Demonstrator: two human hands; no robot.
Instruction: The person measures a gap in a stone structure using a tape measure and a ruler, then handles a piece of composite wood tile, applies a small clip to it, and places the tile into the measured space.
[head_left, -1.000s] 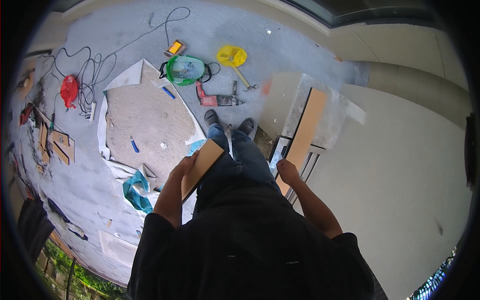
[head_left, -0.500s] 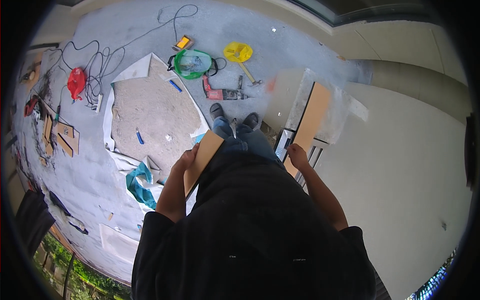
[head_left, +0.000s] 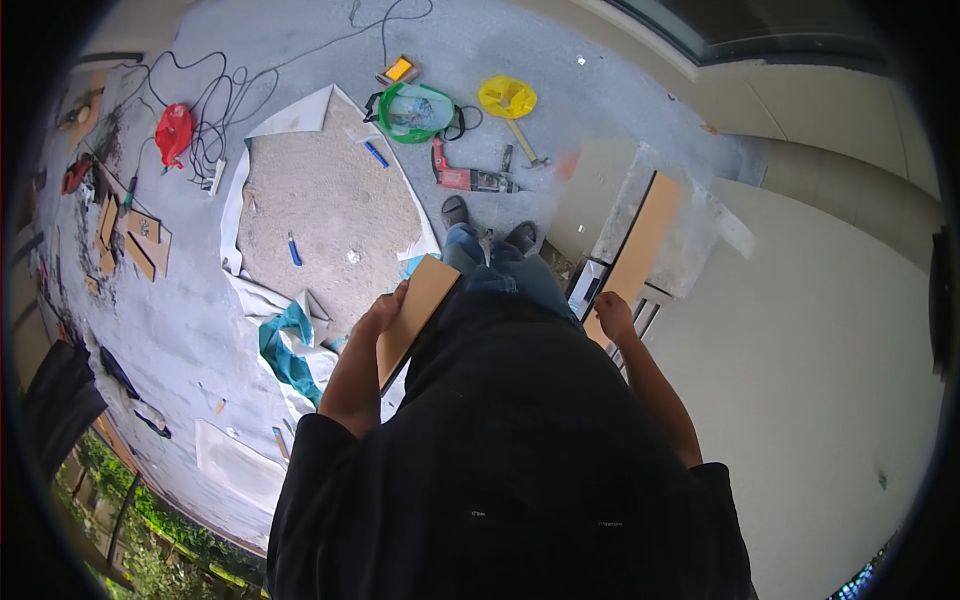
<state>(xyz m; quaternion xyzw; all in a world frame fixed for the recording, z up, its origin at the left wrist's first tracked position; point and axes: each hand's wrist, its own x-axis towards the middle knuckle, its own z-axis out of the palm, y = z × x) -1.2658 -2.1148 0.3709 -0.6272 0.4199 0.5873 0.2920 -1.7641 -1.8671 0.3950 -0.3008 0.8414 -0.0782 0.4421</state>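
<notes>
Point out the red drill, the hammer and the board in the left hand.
Red drill (head_left: 462,179), head view: on its red body.
Hammer (head_left: 521,138), head view: on its handle.
Board (head_left: 419,311) in the left hand (head_left: 382,314), head view: on its tan face.

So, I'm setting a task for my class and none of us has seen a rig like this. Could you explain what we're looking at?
There is no machine here, only the bare hands of a person. The camera sits on the person's head and looks down through a wide fisheye lens, so straight edges bend near the rim; the picture's left is the person's left. The left hand holds a tan board. The right hand is closed at a second tan board; whether it grips it is hard to tell. On the grey floor lie a white-edged sheet with a sandy-coloured middle, a red power drill, a hammer and a green container.
</notes>
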